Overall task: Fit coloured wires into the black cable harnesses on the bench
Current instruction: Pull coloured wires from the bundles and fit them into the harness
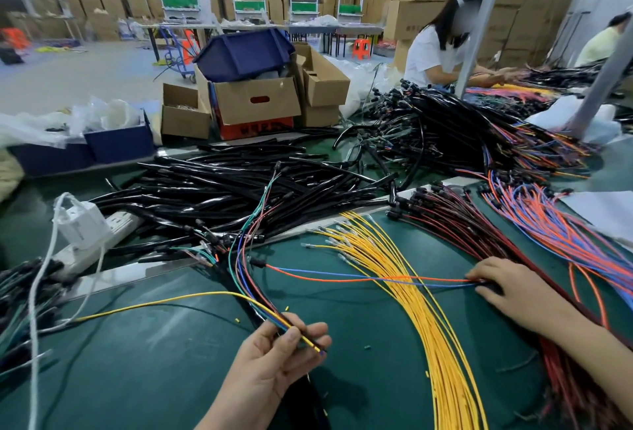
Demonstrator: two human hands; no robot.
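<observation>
My left hand [274,357] pinches a mixed wire bundle [261,305]; my right hand [513,289] pinches an orange-blue pair [394,278]

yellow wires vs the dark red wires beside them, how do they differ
The yellow wires end in small bare metal terminals; the dark red wires end in black connectors. The yellow wires fan out loosely mid-mat; the dark red wires lie packed closer, further right. Both lie on the green mat.
</observation>
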